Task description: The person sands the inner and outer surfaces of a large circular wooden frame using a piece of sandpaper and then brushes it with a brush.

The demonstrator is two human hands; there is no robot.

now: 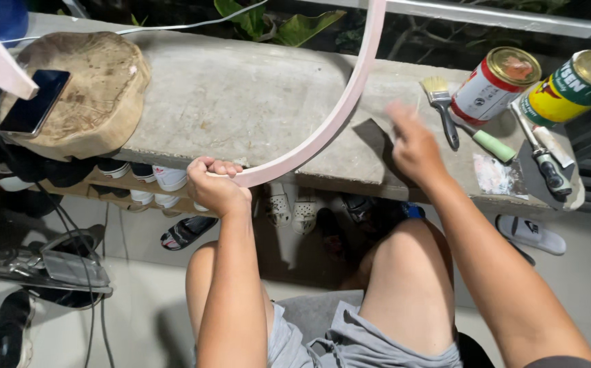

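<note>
I see left hand (215,185) fisted around lower end of pink curved strip (340,114), frame centre, strip arcing up to top edge over concrete ledge (241,95). Right hand (412,144) blurred above ledge right of strip, fingers loosely spread, holding nothing I can make out. Strip looks light, thin, springy; I judge best held near ends. Crowding right: paintbrush (441,105), two cans (496,83), roller (544,160). Upper left: phone (34,102) on wood slab (94,88).
</note>
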